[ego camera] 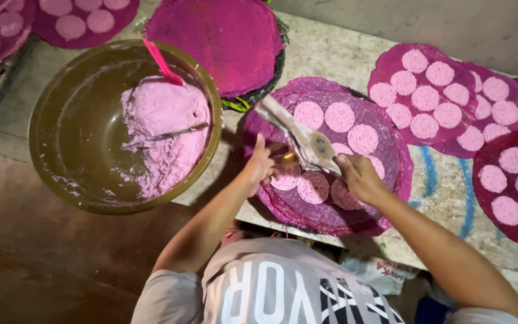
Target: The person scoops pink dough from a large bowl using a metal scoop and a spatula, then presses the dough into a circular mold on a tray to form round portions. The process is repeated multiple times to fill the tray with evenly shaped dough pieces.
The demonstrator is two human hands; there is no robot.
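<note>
Two hands (pixel 260 165) (pixel 358 177) over the round tray (pixel 385 198), bowl (pixel 67 150) just beside.

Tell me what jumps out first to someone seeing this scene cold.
The big olive bowl at left, half full of pink dough. At centre, the left hand and right hand work a flat metal tool over a magenta mesh mat dotted with pink discs; similar filled mats lie right.
</note>
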